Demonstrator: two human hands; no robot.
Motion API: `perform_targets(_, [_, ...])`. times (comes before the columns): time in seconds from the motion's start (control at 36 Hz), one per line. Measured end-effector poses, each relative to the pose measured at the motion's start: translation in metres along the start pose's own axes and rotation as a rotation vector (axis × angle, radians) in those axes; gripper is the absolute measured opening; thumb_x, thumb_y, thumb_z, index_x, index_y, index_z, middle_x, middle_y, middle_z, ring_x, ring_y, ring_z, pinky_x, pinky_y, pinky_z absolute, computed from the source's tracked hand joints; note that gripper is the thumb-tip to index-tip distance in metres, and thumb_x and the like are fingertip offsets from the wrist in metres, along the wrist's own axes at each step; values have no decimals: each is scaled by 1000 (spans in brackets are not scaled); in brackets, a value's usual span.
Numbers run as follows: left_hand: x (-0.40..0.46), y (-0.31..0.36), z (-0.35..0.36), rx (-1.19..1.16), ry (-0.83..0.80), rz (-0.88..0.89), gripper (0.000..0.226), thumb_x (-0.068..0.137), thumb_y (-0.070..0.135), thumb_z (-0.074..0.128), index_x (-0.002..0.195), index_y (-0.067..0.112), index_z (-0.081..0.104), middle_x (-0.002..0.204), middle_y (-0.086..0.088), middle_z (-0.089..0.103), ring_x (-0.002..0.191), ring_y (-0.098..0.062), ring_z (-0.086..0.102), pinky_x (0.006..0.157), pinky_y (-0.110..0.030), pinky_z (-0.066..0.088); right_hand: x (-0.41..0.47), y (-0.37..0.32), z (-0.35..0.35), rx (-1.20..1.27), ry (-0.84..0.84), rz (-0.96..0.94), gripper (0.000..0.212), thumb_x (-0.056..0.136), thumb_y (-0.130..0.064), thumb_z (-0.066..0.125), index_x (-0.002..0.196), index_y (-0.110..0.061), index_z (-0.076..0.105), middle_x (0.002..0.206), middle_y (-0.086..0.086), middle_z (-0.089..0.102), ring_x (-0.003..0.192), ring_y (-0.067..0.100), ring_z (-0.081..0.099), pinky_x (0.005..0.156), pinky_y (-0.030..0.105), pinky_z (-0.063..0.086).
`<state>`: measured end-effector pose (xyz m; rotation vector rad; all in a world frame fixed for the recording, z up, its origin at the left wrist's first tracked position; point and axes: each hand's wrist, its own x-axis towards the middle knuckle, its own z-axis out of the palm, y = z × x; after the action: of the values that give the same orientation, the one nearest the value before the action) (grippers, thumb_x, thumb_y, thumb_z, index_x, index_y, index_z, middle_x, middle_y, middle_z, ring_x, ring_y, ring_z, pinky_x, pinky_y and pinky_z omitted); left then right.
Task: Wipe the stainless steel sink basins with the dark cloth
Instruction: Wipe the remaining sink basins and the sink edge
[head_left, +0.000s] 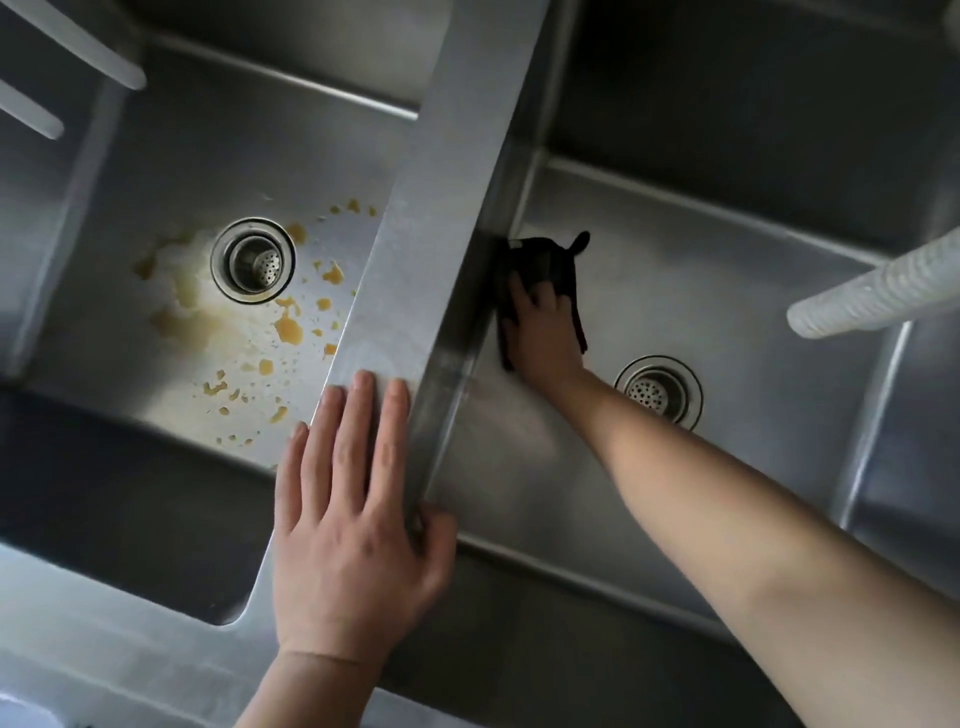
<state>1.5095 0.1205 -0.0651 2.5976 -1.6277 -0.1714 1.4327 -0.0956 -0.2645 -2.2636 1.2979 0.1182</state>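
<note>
Wiping is under way in the right basin (701, 291) in the head view; the right hand (543, 332) presses the dark cloth (545, 262) flat against the basin floor, hard up to the wall of the steel divider (447, 208), with its fingers (519, 291) spread and fairly straight on top of the fabric rather than curled round it; the cloth lies at about ten o'clock from the right drain (658, 392), near it but not touching; the left hand (353, 514) rests open on the divider at its near end, fingers straight and close together, thumb hooked over the edge toward the right basin, seemingly as a brace; the left basin (171, 156) carries yellow-brown stains (288, 327) scattered round its drain (253, 260), mostly from three to nine o'clock of it, so that half of the job looks undone; a corrugated white hose (872, 291) juts in at three o'clock; the next move, in my judgement, calls for sweeping the cloth across the remaining floor of the right basin, then carrying it over the divider to scrub the stains.
</note>
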Motion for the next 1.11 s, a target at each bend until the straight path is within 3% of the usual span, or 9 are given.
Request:
perform_targets(0.17, [-1, -1, 5, 4, 49, 14, 101, 62, 26, 68, 155, 10, 32, 161, -12, 29, 151, -29, 23, 120, -52, 25, 49, 2, -14, -126, 21, 7, 52, 103, -15, 34, 154, -12, 27, 154, 14, 31, 126, 39, 38, 94, 44, 44])
perform_targets(0.28, [-2, -3, 8, 10, 58, 25, 104, 60, 26, 67, 155, 12, 30, 163, -10, 27, 151, -28, 22, 120, -52, 25, 81, -2, -32, -3, 102, 144, 57, 98, -9, 46, 153, -13, 29, 149, 16, 35, 129, 43, 36, 93, 50, 47])
perform_targets(0.42, [0, -4, 10, 21, 73, 43, 102, 59, 22, 66, 155, 10, 31, 162, -11, 27, 151, -29, 23, 119, -53, 25, 124, 2, -52, 32, 121, 244, 47, 97, -6, 42, 143, -15, 46, 150, 15, 36, 135, 40, 36, 105, 44, 38])
perform_targets(0.56, [-2, -2, 5, 17, 52, 22, 103, 60, 23, 65, 156, 11, 28, 162, -12, 27, 151, -29, 21, 121, -51, 21, 116, 9, -52, 33, 160, 231, 47, 100, -7, 35, 144, -20, 48, 151, 17, 35, 135, 43, 35, 104, 45, 40])
perform_targets(0.78, [-2, 3, -1, 43, -6, -13, 99, 66, 24, 65, 157, 12, 27, 162, -12, 26, 152, -31, 19, 123, -50, 17, 40, 122, -70, 136, 319, 568, 46, 101, -23, 38, 148, -25, 42, 155, 19, 29, 137, 40, 37, 113, 40, 33])
perform_targets(0.92, [-4, 0, 8, 28, 43, -9, 103, 64, 26, 64, 158, 15, 22, 164, -10, 23, 152, -30, 17, 123, -47, 15, -35, 214, -82, 120, 457, 749, 46, 97, -26, 49, 141, -13, 50, 147, 13, 47, 130, 25, 47, 104, 18, 32])
perform_targets(0.97, [-4, -1, 10, 28, 49, -1, 104, 64, 26, 65, 158, 15, 21, 164, -11, 22, 152, -31, 16, 124, -47, 13, -69, 236, -81, 144, 456, 816, 44, 95, -17, 50, 139, -10, 50, 144, 17, 51, 124, 24, 52, 102, 22, 40])
perform_targets(1.06, [-5, -1, 9, 26, 24, -1, 103, 66, 31, 61, 158, 15, 17, 164, -12, 18, 152, -30, 12, 124, -46, 9, -128, 245, -69, 186, 271, 856, 45, 96, -18, 44, 141, -16, 51, 142, 20, 49, 129, 36, 47, 107, 39, 36])
perform_targets(1.11, [-6, 1, 6, 23, 16, -6, 100, 68, 33, 55, 158, 15, 15, 165, -13, 17, 152, -31, 11, 124, -47, 9, -162, 232, -54, 198, 259, 889, 43, 96, -20, 47, 138, -20, 57, 139, 22, 51, 125, 40, 49, 103, 37, 37])
